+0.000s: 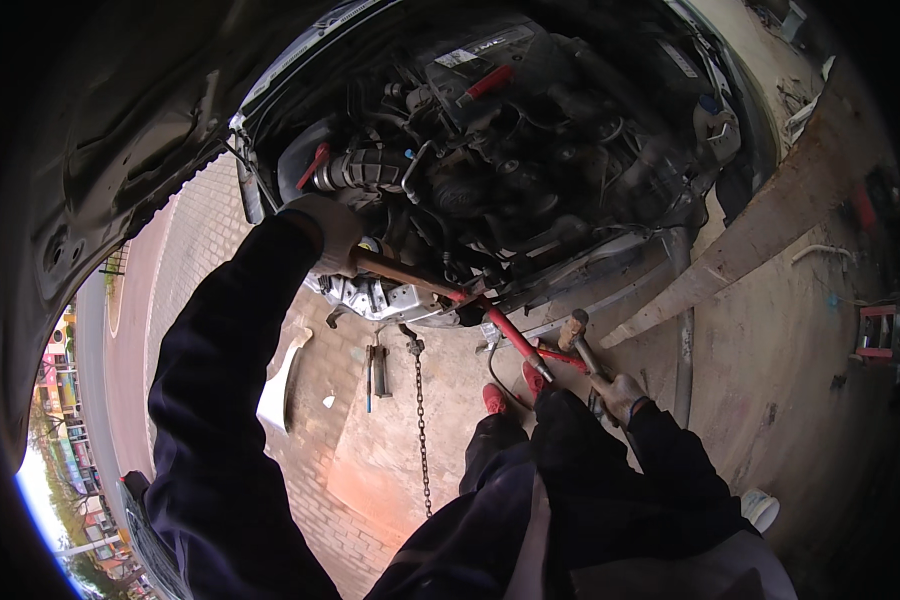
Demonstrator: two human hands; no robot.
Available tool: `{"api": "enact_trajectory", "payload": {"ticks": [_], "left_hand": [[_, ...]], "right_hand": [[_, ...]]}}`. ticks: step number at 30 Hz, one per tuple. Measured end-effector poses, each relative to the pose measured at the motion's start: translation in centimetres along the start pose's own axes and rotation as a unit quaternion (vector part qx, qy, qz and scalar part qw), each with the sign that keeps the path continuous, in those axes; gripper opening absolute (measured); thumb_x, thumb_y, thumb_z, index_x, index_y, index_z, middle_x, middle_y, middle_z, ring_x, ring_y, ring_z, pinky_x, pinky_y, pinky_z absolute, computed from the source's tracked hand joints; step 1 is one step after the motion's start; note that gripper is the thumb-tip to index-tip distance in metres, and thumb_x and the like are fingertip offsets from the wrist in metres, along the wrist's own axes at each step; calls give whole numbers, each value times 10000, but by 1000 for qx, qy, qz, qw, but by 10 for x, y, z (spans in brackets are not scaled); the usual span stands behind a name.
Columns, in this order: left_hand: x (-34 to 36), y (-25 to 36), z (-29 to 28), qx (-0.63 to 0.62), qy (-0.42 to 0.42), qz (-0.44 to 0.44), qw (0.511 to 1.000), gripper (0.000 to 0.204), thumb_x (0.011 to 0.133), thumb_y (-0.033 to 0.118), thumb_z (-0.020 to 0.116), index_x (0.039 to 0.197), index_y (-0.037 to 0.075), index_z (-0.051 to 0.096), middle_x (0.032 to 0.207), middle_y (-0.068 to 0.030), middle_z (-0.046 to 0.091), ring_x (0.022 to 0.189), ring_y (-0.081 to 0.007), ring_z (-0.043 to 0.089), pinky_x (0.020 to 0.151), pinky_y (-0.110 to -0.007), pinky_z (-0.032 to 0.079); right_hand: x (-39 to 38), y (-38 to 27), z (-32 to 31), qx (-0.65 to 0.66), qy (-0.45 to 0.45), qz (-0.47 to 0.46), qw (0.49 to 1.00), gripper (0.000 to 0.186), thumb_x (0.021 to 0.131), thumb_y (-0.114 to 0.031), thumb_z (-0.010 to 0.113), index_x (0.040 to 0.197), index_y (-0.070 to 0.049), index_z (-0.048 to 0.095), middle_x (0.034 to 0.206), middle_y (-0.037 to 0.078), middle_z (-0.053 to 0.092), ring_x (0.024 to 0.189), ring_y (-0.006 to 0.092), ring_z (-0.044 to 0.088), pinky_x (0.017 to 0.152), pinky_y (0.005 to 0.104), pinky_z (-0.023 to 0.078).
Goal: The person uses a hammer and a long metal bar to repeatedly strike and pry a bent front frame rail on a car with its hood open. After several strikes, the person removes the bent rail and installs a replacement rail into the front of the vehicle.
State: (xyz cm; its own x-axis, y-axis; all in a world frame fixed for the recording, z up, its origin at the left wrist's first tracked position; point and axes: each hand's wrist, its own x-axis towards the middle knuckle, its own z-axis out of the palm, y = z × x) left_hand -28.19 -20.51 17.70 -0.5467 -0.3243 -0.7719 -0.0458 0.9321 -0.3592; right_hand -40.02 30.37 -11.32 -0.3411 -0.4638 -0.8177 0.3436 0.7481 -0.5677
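Observation:
My left hand, in a pale glove, is closed round a wooden handle at the front of the open engine bay. The handle's far end meets a red bar with a bare metal tip, slanting down toward my legs; how they join is unclear. Lower right, my right hand, also gloved, grips a hammer, its worn head raised beside the red bar. The car's bent front metal lies just below my left hand. Behind it is the dark engine.
A chain runs from the car's front toward me. A white curved panel and a jack-like tool lie on the ground. Red-handled tools rest on the engine. A rusty metal beam stands right; a white bucket sits lower right.

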Motion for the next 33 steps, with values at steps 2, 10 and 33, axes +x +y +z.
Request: {"api": "enact_trajectory", "payload": {"ticks": [2,10,33], "left_hand": [[1,-3,-2,1,3,8,1000,451,886,584,775,1128,210,845,1051,-107,812,1037,-334,771,909,-449,603],[23,-15,8,6,33,29,999,628,873,708,707,1070,126,833,984,-153,801,971,-328,777,895,-451,610],[-16,-10,14,88,120,51,988,554,944,666,642,1031,154,837,967,-123,806,958,-329,778,869,-487,609]], "right_hand": [[-3,10,2,-15,20,16,1000,459,1065,-466,671,864,-53,678,592,18,554,436,164,525,408,365,401],[-27,42,22,-3,75,29,997,411,1047,-443,688,917,-53,681,655,16,587,497,148,546,465,360,437],[-57,104,85,-43,130,0,991,659,998,-537,695,1175,96,745,993,221,798,916,303,771,816,414,584]]}}
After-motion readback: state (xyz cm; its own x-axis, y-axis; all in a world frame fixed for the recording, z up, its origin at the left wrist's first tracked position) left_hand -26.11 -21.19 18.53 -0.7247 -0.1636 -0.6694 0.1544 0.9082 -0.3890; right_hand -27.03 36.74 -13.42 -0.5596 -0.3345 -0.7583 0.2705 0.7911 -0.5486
